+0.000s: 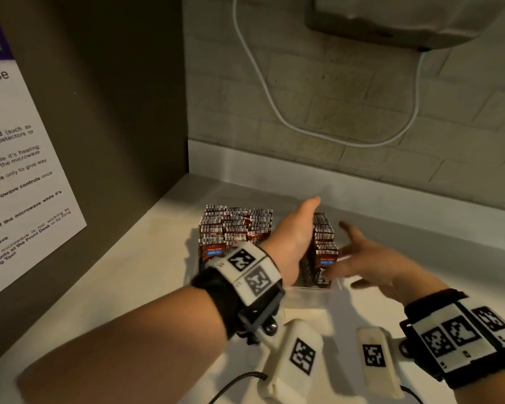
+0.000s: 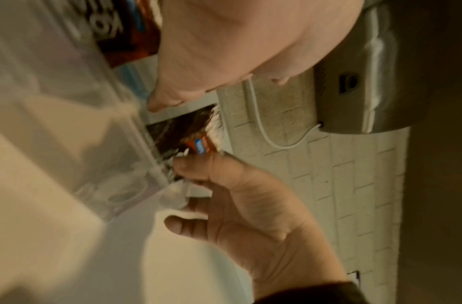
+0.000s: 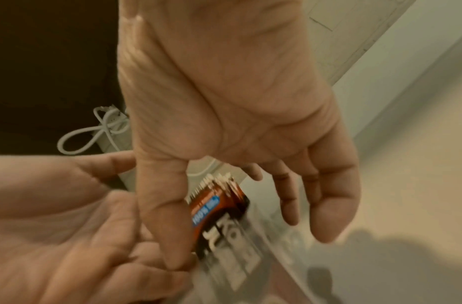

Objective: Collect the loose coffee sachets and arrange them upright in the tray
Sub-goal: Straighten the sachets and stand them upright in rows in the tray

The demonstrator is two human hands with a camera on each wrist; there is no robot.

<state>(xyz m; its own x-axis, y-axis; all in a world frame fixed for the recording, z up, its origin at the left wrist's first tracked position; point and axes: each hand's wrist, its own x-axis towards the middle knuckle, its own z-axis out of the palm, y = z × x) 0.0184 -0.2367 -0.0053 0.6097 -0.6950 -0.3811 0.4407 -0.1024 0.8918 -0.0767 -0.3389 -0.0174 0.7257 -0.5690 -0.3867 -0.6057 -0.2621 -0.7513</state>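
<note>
A clear plastic tray (image 1: 309,290) stands on the white counter, packed with upright brown-red coffee sachets. Rows of sachets (image 1: 233,225) fill its left side, and one more row (image 1: 324,243) runs along its right side. My left hand (image 1: 296,237) reaches into the gap between them, thumb stretched out, palm side against the right row; its fingers are hidden in the tray. My right hand (image 1: 343,252) is open with spread fingers on the row's outer side, thumb (image 3: 167,226) at the front sachet (image 3: 216,207). Neither hand holds a sachet.
A dark cabinet panel (image 1: 105,112) with a printed notice (image 1: 18,176) walls off the left. A tiled wall (image 1: 362,97) rises behind, with a metal wall unit (image 1: 405,21) and a hanging white cable (image 1: 274,106). The counter (image 1: 164,272) extends around the tray.
</note>
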